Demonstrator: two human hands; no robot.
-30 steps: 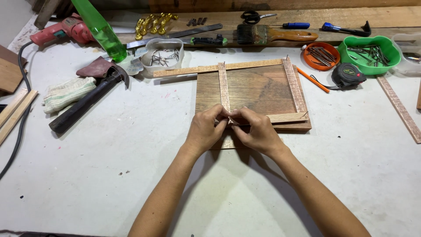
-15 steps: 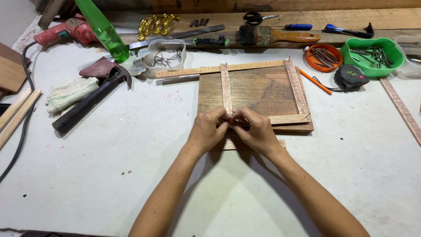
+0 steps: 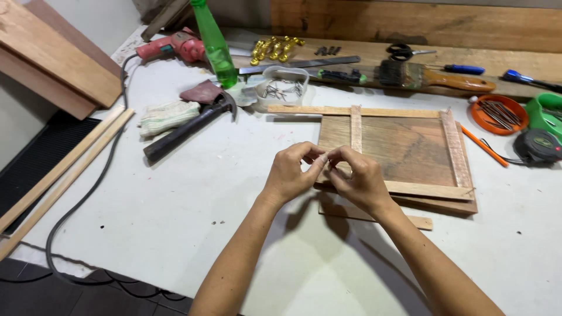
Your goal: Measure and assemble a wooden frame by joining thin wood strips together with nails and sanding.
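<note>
A brown wooden board (image 3: 410, 146) lies on the white table with thin pale strips laid on it: one along the top (image 3: 304, 109), one upright (image 3: 356, 126), one on the right (image 3: 455, 149), one along the bottom (image 3: 436, 190). My left hand (image 3: 290, 172) and my right hand (image 3: 362, 178) meet over the board's lower left corner. Their fingertips pinch together on a tiny item, too small to identify. A loose strip (image 3: 418, 222) sticks out under the board.
A hammer (image 3: 187, 126) and a cloth glove (image 3: 167, 116) lie to the left, by a green bottle (image 3: 213, 44) and a clear tub of nails (image 3: 284, 88). A paintbrush (image 3: 433, 76), scissors (image 3: 404, 51), an orange lid of nails (image 3: 497, 114) and a tape measure (image 3: 541, 146) sit behind and right. Long strips (image 3: 58, 169) and a cable (image 3: 76, 205) run along the left edge.
Both hands stay pinched together and now sit slightly left of the upright strip. My view has shifted, showing more of the table's left side.
</note>
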